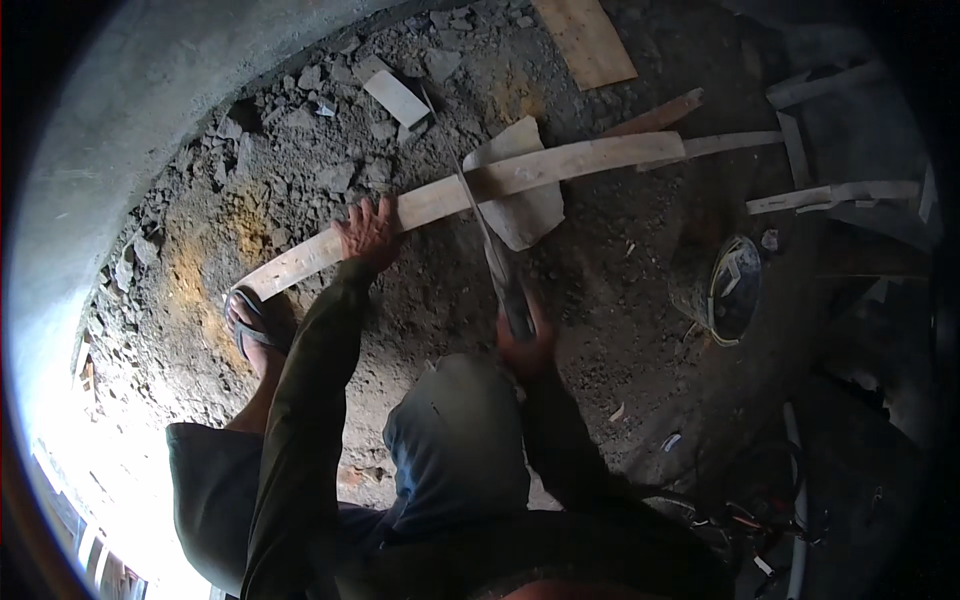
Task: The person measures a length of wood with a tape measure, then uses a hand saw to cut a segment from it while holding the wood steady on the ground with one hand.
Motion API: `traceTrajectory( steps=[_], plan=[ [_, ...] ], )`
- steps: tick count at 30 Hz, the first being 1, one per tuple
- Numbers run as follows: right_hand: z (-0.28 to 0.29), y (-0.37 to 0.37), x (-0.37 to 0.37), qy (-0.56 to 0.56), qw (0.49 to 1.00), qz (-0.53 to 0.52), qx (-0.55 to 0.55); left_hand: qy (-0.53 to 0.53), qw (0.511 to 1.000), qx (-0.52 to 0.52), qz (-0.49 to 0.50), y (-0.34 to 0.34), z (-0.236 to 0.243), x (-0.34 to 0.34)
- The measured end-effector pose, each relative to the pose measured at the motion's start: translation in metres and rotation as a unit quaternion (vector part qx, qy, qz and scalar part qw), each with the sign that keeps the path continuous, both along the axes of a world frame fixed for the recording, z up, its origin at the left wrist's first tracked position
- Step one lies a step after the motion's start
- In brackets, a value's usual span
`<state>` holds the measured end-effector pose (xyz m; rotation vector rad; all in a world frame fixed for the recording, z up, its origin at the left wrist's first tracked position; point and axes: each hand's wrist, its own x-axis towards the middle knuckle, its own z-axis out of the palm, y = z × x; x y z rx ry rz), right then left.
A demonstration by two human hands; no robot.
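Observation:
A long pale wooden plank (440, 199) lies across in front of me, its left end by my sandalled foot (262, 335). My left hand (368, 232) presses on the plank left of its middle, the fingers curled over the far edge. In my right hand (527, 340) is a handsaw (492, 245), gripped by its dark handle. Its blade crosses the plank, to the right of my left hand. Beneath the plank there, a flat pale stone slab (527, 222) lies on the dirt. My bent knee (460, 420) is close to my right forearm.
Rubble (335, 178) lines the curved concrete wall (130, 120) at the far left. A bucket (735, 290) stands to the right, near loose wood strips (835, 195). A wooden board (585, 40) lies at the far side. Cables (760, 515) and a pale pipe (797, 500) lie at lower right.

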<state>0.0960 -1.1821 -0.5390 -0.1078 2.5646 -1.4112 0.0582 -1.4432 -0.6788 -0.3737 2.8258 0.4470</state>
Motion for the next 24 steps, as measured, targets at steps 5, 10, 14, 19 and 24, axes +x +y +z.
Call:
traceTrajectory(
  steps=[5,10,14,19,24],
  plan=[
    [0.022,0.022,0.043,-0.037,0.999,-0.013,-0.011,-0.07,0.997,0.018,0.0,0.005,0.011,-0.001],
    [0.017,0.041,0.048,-0.039,0.999,-0.001,0.025,-0.013,1.0,-0.001,-0.001,-0.001,-0.006,0.004],
    [0.029,0.046,0.051,-0.071,0.996,-0.018,0.045,0.007,1.0,-0.013,-0.017,0.013,0.001,0.013],
    [0.024,0.049,0.06,-0.059,0.997,-0.007,0.048,0.009,1.0,0.029,-0.007,0.008,0.022,0.003],
    [0.023,0.039,0.062,-0.02,0.998,-0.007,0.059,0.013,0.992,0.122,-0.035,0.001,0.003,-0.007]
  ],
)
